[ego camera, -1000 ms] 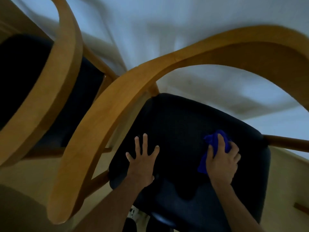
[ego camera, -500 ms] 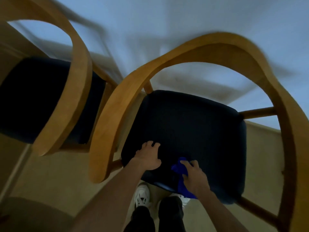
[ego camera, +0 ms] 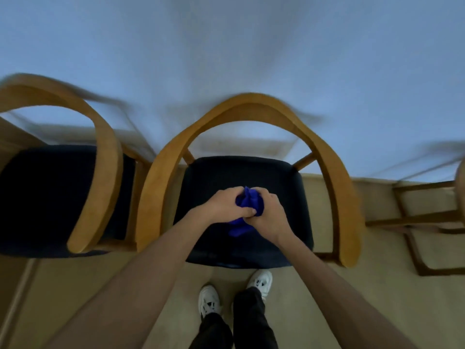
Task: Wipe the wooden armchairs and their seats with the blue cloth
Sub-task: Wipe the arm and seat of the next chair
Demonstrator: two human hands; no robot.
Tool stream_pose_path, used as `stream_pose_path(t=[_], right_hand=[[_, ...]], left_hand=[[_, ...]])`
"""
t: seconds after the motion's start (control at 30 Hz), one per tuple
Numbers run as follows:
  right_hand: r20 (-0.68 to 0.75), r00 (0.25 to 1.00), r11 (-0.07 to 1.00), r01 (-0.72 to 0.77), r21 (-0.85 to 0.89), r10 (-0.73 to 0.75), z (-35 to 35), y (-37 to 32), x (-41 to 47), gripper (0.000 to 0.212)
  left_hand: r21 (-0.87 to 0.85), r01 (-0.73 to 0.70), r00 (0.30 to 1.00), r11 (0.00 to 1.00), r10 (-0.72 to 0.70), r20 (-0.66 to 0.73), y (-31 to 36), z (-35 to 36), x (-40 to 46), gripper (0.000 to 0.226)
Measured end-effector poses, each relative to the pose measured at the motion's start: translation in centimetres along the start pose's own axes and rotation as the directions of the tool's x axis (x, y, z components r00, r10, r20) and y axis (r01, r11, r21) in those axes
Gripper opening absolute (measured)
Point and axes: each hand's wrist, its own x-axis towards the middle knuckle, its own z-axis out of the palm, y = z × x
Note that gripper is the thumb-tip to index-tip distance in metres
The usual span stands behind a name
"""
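Both hands — left hand (ego camera: pixel 227 205), right hand (ego camera: pixel 270 215) — together, clutching the bunched blue cloth (ego camera: pixel 247 201) above the dark seat (ego camera: pixel 284 187).

Bare forearms (ego camera: pixel 141 270), black trousers (ego camera: pixel 249 321), white trainers (ego camera: pixel 261 282).

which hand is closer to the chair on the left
Left. The left hand grips the blue cloth on the side toward the left chair; the right hand is beyond it.
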Motion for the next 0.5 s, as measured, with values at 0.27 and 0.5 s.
stream_pose_path(t=[0.27,0.5], right_hand=[[-0.069,0.994,0.979,0.1,0.178,-0.089,-4.3,-6.2,-5.8,0.067],[-0.057,0.993,0.954,0.117,0.277,-0.105,-6.2,-9.6,-9.7,0.057]], left_hand=[[0.171,-0.077,0.997,0.982,0.078,0.003,6.6,-5.0,-6.5,0.029],[0.341,-0.1,0.995,0.935,0.087,0.053,10.6,-7.3,-12.4,0.025]])
